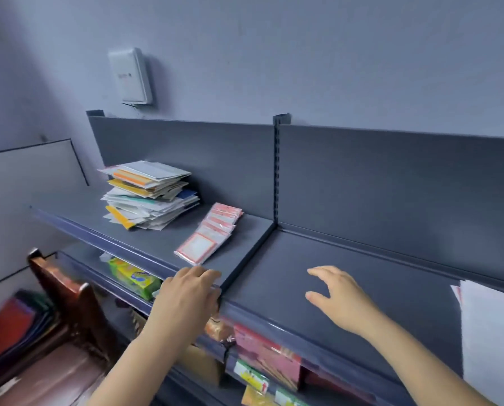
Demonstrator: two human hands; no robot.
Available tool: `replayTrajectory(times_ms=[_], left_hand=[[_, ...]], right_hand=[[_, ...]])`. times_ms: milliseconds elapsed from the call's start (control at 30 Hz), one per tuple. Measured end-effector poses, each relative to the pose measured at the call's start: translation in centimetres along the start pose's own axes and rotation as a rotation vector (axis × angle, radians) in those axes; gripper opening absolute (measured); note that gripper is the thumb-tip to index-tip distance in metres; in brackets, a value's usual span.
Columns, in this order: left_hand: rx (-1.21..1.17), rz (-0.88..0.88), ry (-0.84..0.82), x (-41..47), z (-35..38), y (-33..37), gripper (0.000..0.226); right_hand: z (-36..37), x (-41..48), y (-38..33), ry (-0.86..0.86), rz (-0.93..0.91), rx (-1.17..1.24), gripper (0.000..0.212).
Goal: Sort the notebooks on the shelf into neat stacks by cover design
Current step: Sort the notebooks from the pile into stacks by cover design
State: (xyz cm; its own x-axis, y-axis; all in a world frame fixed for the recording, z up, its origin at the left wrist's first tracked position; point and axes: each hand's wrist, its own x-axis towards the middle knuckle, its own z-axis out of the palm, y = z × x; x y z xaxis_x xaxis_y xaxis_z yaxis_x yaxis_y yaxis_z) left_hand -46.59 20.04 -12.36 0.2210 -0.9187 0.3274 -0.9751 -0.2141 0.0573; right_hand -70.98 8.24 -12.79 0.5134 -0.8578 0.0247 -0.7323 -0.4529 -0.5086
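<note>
Pink notebooks [212, 232] fanned front-to-back; left hand [186, 291], right hand [335, 297] spread, empty, maybe touching shelf [376, 276].

The dark grey metal shelf [347, 276] is bare across its lower right board, from the step below the slotted upright post [277, 171] to the white paper sheets [491, 332] at far right. On the higher left board, an untidy pile of notebooks [149, 194] and a fanned row of red-bordered plastic packets [209, 235] block the way, with a bare strip between them.
</note>
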Motion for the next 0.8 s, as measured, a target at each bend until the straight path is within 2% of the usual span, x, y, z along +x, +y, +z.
replayTrajectory(times_ms=[333, 567, 700, 800], left_hand=[[-0.048, -0.168, 0.050, 2.5, -0.2, -12.0, 0.029], [-0.029, -0.241, 0.036, 8.6, 1.3, -19.2, 0.040], [0.011, -0.297, 0.031, 12.9, 0.7, -24.0, 0.041], [-0.048, -0.350, 0.062, 15.3, 0.7, -26.7, 0.041]], right_hand=[[5.7, 12.2, -11.5, -0.055, -0.164, 0.023, 0.051], [7.6, 23.6, -16.3, -0.023, -0.251, 0.043, 0.046], [7.9, 29.8, -19.9, -0.014, -0.308, 0.013, 0.053], [8.1, 33.5, -22.8, 0.000, -0.366, 0.008, 0.057]])
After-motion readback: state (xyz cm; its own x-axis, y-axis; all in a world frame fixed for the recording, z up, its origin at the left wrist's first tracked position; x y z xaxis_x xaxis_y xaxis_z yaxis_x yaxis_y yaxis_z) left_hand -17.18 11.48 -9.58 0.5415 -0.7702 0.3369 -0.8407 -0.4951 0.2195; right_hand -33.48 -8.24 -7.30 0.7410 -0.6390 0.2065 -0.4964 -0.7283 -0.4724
